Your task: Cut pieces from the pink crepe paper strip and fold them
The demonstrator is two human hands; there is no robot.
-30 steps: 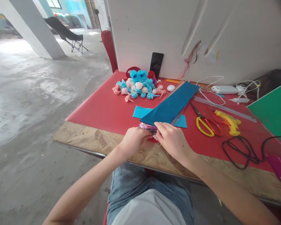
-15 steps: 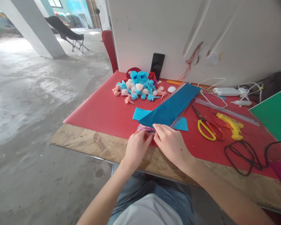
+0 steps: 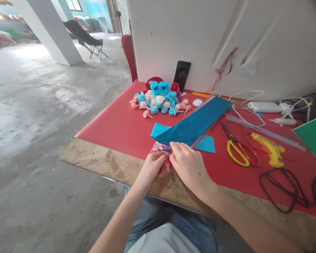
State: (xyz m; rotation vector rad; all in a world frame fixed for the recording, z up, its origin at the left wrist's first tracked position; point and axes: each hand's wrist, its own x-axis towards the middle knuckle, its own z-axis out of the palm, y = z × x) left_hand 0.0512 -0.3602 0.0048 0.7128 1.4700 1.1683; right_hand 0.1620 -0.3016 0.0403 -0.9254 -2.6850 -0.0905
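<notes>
Close together at the table's front edge, both my hands grip a clear plastic bag (image 3: pixel 158 147) with something pink and purple inside. My left hand (image 3: pixel 155 167) pinches its near end, fingers closed. My right hand (image 3: pixel 187 164) is closed on the bag's right side, its fingers bent over it. Just beyond my fingers, a long strip of dark blue paper (image 3: pixel 195 121) lies slantwise over a lighter blue piece (image 3: pixel 208 143). The dark strip rests partly on a clear plastic sleeve (image 3: pixel 203 137). What exactly fills the bag I cannot make out.
Small blue, white and pink paper roses (image 3: pixel 160 100) lie heaped at the back. Scissors (image 3: pixel 237 149), a yellow glue gun (image 3: pixel 270 149) and a black cable (image 3: pixel 284 188) are on the right. A phone (image 3: pixel 182 75) leans on the white panel. A white power strip (image 3: pixel 264 106) sits behind.
My left hand has shifted slightly down and away from my right hand, so more of the plastic bag shows between them. The view has turned a little to the left.
</notes>
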